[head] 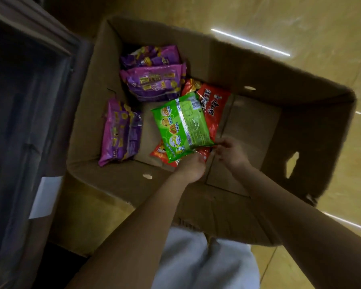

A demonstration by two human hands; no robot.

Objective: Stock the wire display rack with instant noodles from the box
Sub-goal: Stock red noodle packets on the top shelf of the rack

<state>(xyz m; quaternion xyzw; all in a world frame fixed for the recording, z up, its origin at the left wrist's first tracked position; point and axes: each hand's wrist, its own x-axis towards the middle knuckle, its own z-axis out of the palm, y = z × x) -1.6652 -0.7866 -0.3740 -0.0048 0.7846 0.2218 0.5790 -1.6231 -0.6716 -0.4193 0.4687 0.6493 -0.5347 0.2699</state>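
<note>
Two hands reach into an open cardboard box (313,130) on the floor, the left hand (191,168) gripping the near edge of a green instant noodle packet (180,126) and the right hand (230,152) pinching its right corner, above red packets (216,110) printed with Chinese characters, purple packets (152,82) lying farther left.

1. Glossy yellow-tan tiled floor (300,21), streaked with thin white reflections of lights.
2. Dark framed furniture or door (25,101) along the left edge; kind not clear.
3. White sheet or card (44,197) at the foot of that dark frame.
4. Pale grey-white cloth (196,261) at the bottom centre, creased.
</note>
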